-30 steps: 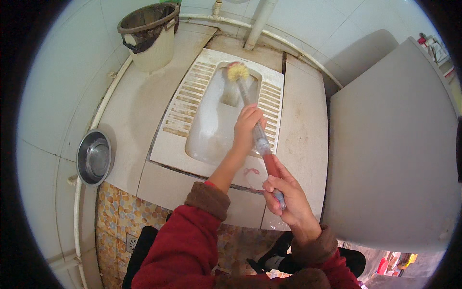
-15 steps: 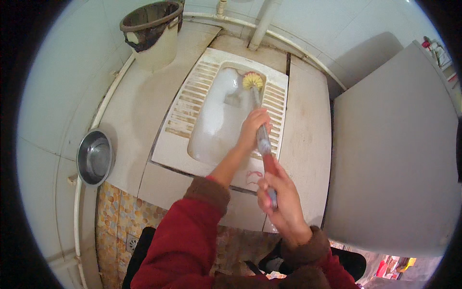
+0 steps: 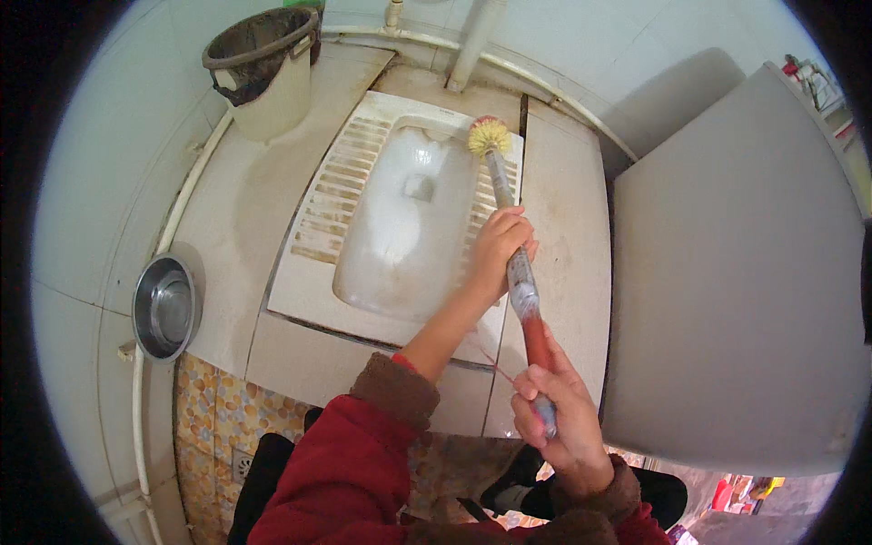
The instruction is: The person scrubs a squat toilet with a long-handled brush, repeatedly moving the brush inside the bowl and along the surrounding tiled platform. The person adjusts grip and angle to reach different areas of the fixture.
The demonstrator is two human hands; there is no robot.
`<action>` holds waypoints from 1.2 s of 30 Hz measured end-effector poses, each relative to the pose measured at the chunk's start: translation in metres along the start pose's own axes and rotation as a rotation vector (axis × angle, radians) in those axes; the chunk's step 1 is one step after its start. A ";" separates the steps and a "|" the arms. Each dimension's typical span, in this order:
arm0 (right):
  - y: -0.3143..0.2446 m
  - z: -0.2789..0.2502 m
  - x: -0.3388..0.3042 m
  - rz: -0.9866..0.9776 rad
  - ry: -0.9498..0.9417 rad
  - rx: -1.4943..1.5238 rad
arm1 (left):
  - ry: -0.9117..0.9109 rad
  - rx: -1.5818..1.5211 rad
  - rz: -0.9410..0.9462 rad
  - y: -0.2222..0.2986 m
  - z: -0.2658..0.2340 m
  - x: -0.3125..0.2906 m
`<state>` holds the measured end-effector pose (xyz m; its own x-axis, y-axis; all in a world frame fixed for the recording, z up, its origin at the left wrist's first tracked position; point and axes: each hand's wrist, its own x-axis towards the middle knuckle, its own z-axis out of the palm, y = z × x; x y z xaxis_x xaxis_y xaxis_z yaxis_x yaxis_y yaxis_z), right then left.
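Observation:
Both my hands grip a long-handled toilet brush [image 3: 524,289] with a grey and red handle. My left hand [image 3: 501,247] is closed round the upper part of the handle. Lower down, my right hand [image 3: 565,404] wraps the handle near its end. The round yellow bristle head is over the far right corner of the squat toilet [image 3: 300,292], by its ribbed footrest; whether it touches cannot be told. White, stained ribs flank the basin, which has a square drain opening and a wet-looking, shiny surface.
A cream bucket [image 3: 283,102] with a dark liner stands at the far left. A steel basin [image 3: 167,307] rests against the left wall. Pipes [image 3: 465,47] run along the walls. A tall grey panel [image 3: 727,300] blocks the right side. Patterned tiles [image 3: 218,413] and a floor drain lie near my feet.
The brush head has come out of the basin onto its far right edge. Both hands have shifted right with the handle, still holding it, and the view has moved slightly.

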<state>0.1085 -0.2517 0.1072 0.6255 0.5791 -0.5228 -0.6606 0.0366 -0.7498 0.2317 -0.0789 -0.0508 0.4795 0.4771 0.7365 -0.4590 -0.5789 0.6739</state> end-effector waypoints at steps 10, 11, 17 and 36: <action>0.013 -0.009 0.037 0.026 -0.015 -0.016 | 0.021 0.002 -0.041 -0.028 -0.007 -0.001; 0.014 -0.009 0.036 0.045 -0.006 -0.041 | 0.059 -0.016 0.034 -0.028 -0.007 -0.005; 0.026 0.006 0.037 0.056 0.002 -0.078 | 0.095 -0.018 -0.142 -0.022 -0.015 -0.013; -0.012 0.007 0.153 0.465 -0.127 0.395 | -0.172 0.128 -0.187 -0.140 -0.057 -0.047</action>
<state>0.2094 -0.1575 0.0387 0.1975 0.6985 -0.6878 -0.9708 0.0420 -0.2361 0.2303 0.0175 -0.1762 0.6718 0.4707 0.5720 -0.2580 -0.5751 0.7763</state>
